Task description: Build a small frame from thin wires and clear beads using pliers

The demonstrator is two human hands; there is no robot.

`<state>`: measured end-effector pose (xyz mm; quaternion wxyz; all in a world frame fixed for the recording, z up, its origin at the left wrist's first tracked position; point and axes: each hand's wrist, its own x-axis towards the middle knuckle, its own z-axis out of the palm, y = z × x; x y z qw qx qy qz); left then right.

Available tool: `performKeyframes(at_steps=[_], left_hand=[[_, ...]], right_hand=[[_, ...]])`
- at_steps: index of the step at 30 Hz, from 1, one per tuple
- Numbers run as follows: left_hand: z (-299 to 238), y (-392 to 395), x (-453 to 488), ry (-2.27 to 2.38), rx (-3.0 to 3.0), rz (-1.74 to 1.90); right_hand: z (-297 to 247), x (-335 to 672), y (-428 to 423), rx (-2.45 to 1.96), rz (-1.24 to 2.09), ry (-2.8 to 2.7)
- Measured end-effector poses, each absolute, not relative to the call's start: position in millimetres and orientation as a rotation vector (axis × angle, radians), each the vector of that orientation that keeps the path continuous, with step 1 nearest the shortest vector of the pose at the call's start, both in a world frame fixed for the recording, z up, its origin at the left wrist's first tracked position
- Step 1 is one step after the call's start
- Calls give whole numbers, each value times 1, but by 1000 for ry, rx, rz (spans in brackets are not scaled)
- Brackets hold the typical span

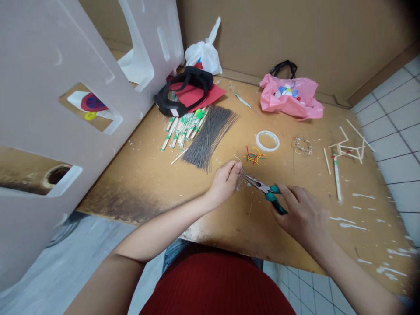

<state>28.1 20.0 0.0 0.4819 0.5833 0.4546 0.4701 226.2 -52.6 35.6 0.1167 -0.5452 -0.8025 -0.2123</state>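
My left hand [226, 181] is closed, pinching a piece of thin wire with small clear beads [239, 183] that hangs just below the fingertips. In my right hand [302, 210] are long-nose pliers [265, 189] with teal handles. Their jaws reach to the wire right beside my left fingertips; whether the tips are fully closed is too small to tell. A few rubber bands [254, 155], yellow, red and green, lie just beyond my hands. Farther right rests a ring of beaded wire [302, 146].
A bundle of grey wires [210, 138] lies beside wrapped chopsticks [188, 129] and a black headset [183, 89]. A roll of white tape [267, 141], a pink bag [292, 98] and a white bag [205, 57] sit farther back. Joined sticks [349, 151] are at right; a white plastic panel [98, 57] stands left.
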Motion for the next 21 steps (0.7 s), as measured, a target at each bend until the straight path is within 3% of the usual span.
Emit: performKeyframes(at_steps=[11, 21], left_hand=[[-3, 21, 30, 1063, 1254, 1142], [-7, 20, 32, 1045, 1086, 1188]], right_hand=[[31, 222, -58, -1695, -475, -2331], [27, 214, -58, -1701, -558, -2286]])
